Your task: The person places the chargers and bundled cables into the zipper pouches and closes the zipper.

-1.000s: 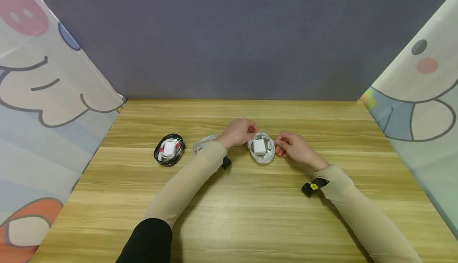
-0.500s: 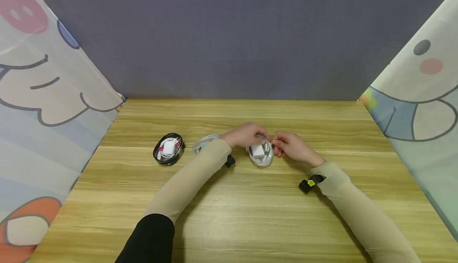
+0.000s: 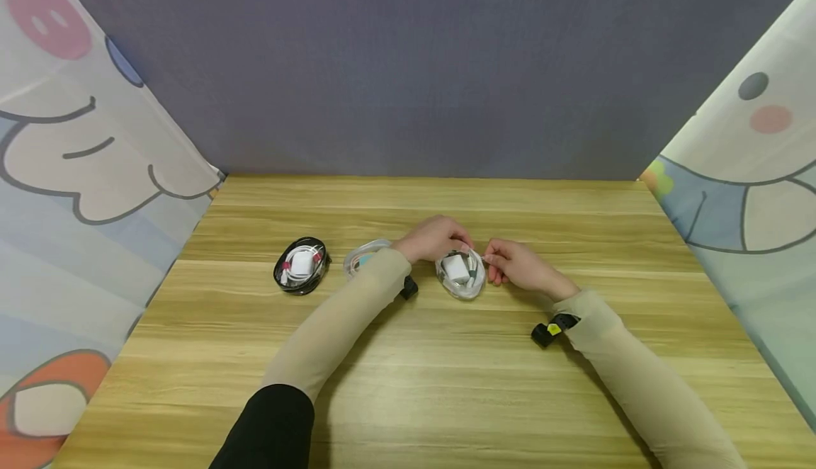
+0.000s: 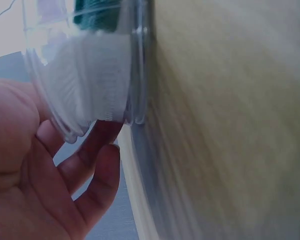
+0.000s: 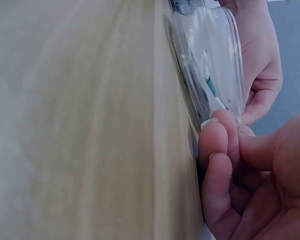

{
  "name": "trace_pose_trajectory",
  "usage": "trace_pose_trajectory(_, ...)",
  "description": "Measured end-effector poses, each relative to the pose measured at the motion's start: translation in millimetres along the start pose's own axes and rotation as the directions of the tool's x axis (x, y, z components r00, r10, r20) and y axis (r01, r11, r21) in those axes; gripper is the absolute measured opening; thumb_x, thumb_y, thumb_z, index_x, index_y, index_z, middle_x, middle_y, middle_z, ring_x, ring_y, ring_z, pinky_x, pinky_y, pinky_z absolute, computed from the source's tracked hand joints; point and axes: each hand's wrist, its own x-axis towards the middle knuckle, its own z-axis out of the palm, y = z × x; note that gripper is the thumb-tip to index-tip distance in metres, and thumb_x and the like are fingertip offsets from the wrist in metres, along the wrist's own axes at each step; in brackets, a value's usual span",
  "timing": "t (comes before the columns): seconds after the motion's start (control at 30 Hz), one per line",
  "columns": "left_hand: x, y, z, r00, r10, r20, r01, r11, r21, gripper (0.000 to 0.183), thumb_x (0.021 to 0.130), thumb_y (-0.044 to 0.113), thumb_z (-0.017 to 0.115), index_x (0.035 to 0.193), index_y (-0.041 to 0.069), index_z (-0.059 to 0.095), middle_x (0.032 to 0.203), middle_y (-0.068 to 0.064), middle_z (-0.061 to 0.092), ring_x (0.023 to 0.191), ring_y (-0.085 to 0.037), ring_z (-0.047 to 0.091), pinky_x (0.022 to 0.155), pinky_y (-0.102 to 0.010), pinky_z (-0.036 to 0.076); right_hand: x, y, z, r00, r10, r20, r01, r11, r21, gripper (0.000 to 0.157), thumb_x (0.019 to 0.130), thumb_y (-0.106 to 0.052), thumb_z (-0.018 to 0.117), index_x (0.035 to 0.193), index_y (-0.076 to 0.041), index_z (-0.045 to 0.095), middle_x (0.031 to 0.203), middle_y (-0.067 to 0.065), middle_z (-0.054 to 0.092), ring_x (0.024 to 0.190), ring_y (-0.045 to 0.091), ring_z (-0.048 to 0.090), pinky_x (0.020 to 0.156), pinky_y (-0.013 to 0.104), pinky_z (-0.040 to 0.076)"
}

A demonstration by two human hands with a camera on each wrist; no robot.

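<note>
A round clear zip case [image 3: 455,286] lies on the table, holding a white charger plug [image 3: 455,269] and a coiled white cable with a green tie [image 5: 210,86]. My left hand [image 3: 436,237] grips the case's far rim, thumb and fingers around its edge, as the left wrist view shows from below. At the right side my right hand [image 3: 518,263] pinches a small pale tab at the rim between thumb and fingers; I cannot tell the tab's exact kind. Both hands are close together, with the case between them.
To the left is a black-rimmed round case [image 3: 302,285] with a white plug and cable. Another clear case [image 3: 366,249] is partly hidden behind the left sleeve. The wooden table [image 3: 446,384] meets a grey panel [image 3: 433,72]; printed cloths hang at both sides.
The left hand moved right over the case's far rim, then drew back slightly. The case shifted a little left and turned, its plug now tilted. The right hand followed slightly left, still pinching.
</note>
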Motion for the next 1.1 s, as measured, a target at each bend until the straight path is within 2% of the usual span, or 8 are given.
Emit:
trace_pose_trajectory(0.17, -1.3, 0.3, 0.3, 0.999, -0.032, -0.029, 0.032, 0.999, 0.001, 0.015, 0.1, 0.027, 0.063, 0.104, 0.025, 0.077, 0.103, 0.012, 0.07, 0.093, -0.006, 0.061, 0.081, -0.026, 0.047, -1.7, 0.3, 2.4, 0.999, -0.03, -0.022, 0.03, 0.999, -0.016, 0.02, 0.106, -0.008, 0.046, 0.089, -0.005, 0.057, 0.073, 0.005, 0.063, 0.065, 0.019, 0.06, 0.057, 0.028, 0.05)
trace_pose_trajectory(0.47, -1.3, -2.6, 0.1, 0.995, -0.061, -0.076, 0.062, 0.998, 0.011, 0.017, 0.099, 0.029, 0.062, 0.106, 0.024, 0.077, 0.108, 0.01, 0.071, 0.098, -0.009, 0.063, 0.083, -0.028, 0.049, -8.8, -4.7, 3.6, 0.997, -0.062, -0.047, 0.06, 0.997, -0.048, 0.02, 0.105, -0.007, 0.047, 0.087, -0.005, 0.057, 0.07, 0.003, 0.062, 0.064, 0.018, 0.059, 0.057, 0.028, 0.049)
trace_pose_trajectory(0.57, -0.7, -6.8, -2.5, 0.988, -0.073, -0.136, 0.081, 0.995, 0.055, 0.019, 0.1, 0.029, 0.061, 0.109, 0.024, 0.077, 0.11, 0.007, 0.072, 0.101, -0.012, 0.064, 0.09, -0.031, 0.048, -11.7, -3.6, 4.5, 0.997, -0.06, -0.042, 0.059, 0.997, -0.041, 0.019, 0.105, -0.006, 0.048, 0.088, -0.004, 0.057, 0.07, 0.003, 0.062, 0.063, 0.018, 0.059, 0.057, 0.027, 0.049)
trace_pose_trajectory(0.7, -1.2, -13.8, -5.8, 0.973, -0.123, -0.194, 0.145, 0.984, 0.102, 0.02, 0.1, 0.03, 0.061, 0.112, 0.023, 0.076, 0.111, 0.006, 0.072, 0.1, -0.013, 0.064, 0.09, -0.033, 0.049, -17.3, -3.0, 5.5, 0.998, -0.054, -0.019, 0.054, 0.998, -0.018, 0.019, 0.104, -0.005, 0.049, 0.088, -0.002, 0.057, 0.069, 0.004, 0.062, 0.063, 0.018, 0.06, 0.056, 0.027, 0.049)
trace_pose_trajectory(0.77, -2.0, -14.9, -6.6, 0.973, -0.141, -0.181, 0.16, 0.983, 0.094, 0.02, 0.1, 0.031, 0.061, 0.112, 0.024, 0.076, 0.111, 0.006, 0.071, 0.099, -0.014, 0.064, 0.085, -0.033, 0.049, -19.5, -3.0, 6.0, 0.999, -0.051, -0.014, 0.05, 0.999, -0.012, 0.019, 0.105, -0.006, 0.049, 0.089, -0.002, 0.058, 0.07, 0.003, 0.062, 0.064, 0.018, 0.06, 0.057, 0.028, 0.05)
trace_pose_trajectory(0.93, -4.4, -12.9, -7.7, 0.973, -0.154, -0.169, 0.168, 0.983, 0.073, 0.02, 0.101, 0.029, 0.061, 0.112, 0.023, 0.076, 0.112, 0.005, 0.071, 0.099, -0.014, 0.063, 0.085, -0.033, 0.048, -20.1, -3.7, 6.5, 1.0, -0.016, -0.025, 0.017, 0.999, 0.034, 0.018, 0.105, -0.006, 0.047, 0.093, 0.0, 0.058, 0.072, 0.005, 0.063, 0.065, 0.018, 0.06, 0.057, 0.027, 0.051)
trace_pose_trajectory(1.1, -9.2, -8.1, -9.2, 0.975, -0.161, -0.151, 0.176, 0.98, 0.096, 0.018, 0.101, 0.028, 0.061, 0.11, 0.022, 0.075, 0.106, 0.005, 0.071, 0.09, -0.012, 0.062, 0.08, -0.032, 0.049, -18.3, -2.7, 4.3, 0.999, 0.027, -0.033, -0.024, 0.996, 0.083, 0.018, 0.106, -0.005, 0.045, 0.096, 0.003, 0.058, 0.077, 0.008, 0.064, 0.067, 0.019, 0.061, 0.058, 0.027, 0.052)
